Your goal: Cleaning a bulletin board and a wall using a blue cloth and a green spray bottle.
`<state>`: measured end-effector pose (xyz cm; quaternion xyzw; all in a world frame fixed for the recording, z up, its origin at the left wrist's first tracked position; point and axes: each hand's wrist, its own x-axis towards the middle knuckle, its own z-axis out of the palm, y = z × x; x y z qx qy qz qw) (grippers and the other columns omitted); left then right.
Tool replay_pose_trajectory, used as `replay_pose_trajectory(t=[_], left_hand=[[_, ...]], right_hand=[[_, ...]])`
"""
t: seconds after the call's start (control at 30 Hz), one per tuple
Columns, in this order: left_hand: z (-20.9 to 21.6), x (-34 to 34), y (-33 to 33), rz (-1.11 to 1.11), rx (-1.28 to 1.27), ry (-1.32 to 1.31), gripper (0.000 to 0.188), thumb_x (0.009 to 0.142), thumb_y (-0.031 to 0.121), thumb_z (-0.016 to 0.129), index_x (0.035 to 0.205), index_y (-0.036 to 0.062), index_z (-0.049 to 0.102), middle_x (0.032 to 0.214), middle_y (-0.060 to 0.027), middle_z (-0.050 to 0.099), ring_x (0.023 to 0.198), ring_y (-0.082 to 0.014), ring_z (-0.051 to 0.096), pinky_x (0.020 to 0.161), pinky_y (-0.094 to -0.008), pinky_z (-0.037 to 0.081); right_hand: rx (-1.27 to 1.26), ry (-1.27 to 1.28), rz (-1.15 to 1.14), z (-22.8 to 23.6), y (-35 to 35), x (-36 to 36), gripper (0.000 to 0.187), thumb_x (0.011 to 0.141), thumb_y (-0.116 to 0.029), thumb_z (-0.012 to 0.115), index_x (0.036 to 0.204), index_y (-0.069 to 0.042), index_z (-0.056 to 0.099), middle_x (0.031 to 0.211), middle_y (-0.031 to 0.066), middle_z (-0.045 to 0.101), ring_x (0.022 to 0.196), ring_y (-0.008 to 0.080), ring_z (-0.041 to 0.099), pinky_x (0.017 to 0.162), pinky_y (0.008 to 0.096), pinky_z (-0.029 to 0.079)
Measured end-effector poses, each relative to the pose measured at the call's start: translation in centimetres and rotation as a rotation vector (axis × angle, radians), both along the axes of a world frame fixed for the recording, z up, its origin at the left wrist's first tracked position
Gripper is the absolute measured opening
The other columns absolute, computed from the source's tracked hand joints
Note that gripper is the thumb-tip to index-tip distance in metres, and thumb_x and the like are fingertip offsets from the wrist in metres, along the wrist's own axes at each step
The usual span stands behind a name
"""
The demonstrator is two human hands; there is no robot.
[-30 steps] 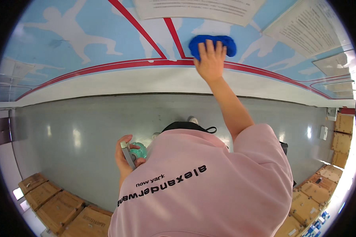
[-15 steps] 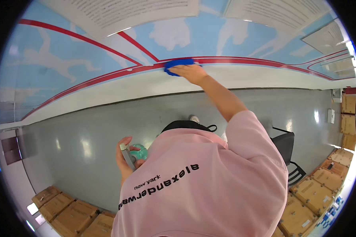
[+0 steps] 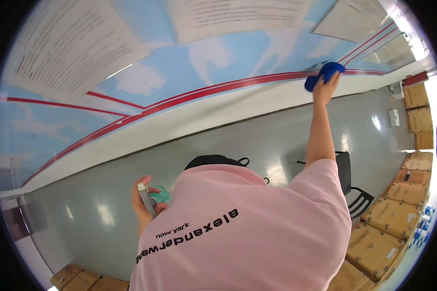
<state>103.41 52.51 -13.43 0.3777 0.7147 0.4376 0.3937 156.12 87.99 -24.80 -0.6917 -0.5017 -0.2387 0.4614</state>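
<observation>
With my right arm stretched out to the far right, my right hand (image 3: 326,89) presses a blue cloth (image 3: 331,71) against the wall panel (image 3: 199,63). The cloth lies on the red stripe (image 3: 218,90) along the panel's lower part. Down at my left side, my left hand (image 3: 142,206) is wrapped round a spray bottle with a green translucent body (image 3: 160,195) and a grey and white trigger head (image 3: 144,196). Part of the bottle is hidden by my fingers and pink shirt.
Printed sheets (image 3: 238,19) hang on the panel's upper part. A black chair (image 3: 344,172) stands on the grey floor (image 3: 92,179) to my right. Wooden crates (image 3: 391,216) line the right side, and more crates (image 3: 82,281) stand at the lower left.
My right hand has slid the blue cloth along the red stripe from the middle to the far right. My left hand still holds the spray bottle. The view has turned somewhat.
</observation>
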Motion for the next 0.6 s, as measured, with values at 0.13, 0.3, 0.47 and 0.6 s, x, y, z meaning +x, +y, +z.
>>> replay_pose_trajectory(t=[0.13, 0.3, 0.47, 0.6], left_hand=[[0.6, 1.6, 2.0, 0.001, -0.109, -0.017, 0.074, 0.052, -0.010, 0.072, 0.121, 0.0091, 0.053, 0.120, -0.0043, 0.050, 0.082, -0.0152, 0.055, 0.059, -0.0267, 0.045], [1.1, 2.9, 1.5, -0.107, 0.047, 0.073, 0.076, 0.050, -0.014, 0.068, 0.120, 0.0101, 0.053, 0.121, -0.0042, 0.050, 0.082, -0.0151, 0.055, 0.058, -0.0238, 0.045], [3.0, 4.3, 1.7, 0.037, -0.031, -0.001, 0.074, 0.052, -0.016, 0.066, 0.120, 0.0105, 0.053, 0.118, -0.0043, 0.050, 0.081, -0.0160, 0.055, 0.058, -0.0242, 0.046], [3.3, 4.2, 2.2, 0.094, -0.090, -0.126, 0.064, 0.062, -0.017, 0.060, 0.120, 0.0115, 0.053, 0.110, -0.0049, 0.050, 0.083, -0.0153, 0.055, 0.055, -0.0220, 0.047]], right_hand=[[0.281, 0.617, 0.299, 6.2, 5.1, 5.2, 0.056, 0.086, -0.016, 0.054, 0.137, 0.000, 0.041, 0.133, 0.0191, 0.048, 0.123, 0.0325, 0.046, 0.104, 0.0371, 0.035], [0.523, 1.129, 0.494, 11.2, 9.6, 4.0, 0.060, 0.090, -0.029, 0.056, 0.137, 0.002, 0.037, 0.130, 0.0146, 0.049, 0.117, 0.0265, 0.049, 0.100, 0.0377, 0.038], [0.531, 0.943, 0.425, 10.4, 6.5, -4.8, 0.062, 0.094, -0.024, 0.051, 0.145, 0.002, 0.025, 0.141, 0.0176, 0.039, 0.124, 0.0293, 0.042, 0.107, 0.0389, 0.032], [0.338, 0.686, 0.588, 9.8, 1.4, -14.5, 0.072, 0.087, -0.011, 0.053, 0.148, 0.003, 0.016, 0.156, 0.0204, 0.012, 0.143, 0.0350, 0.013, 0.116, 0.0423, 0.008]])
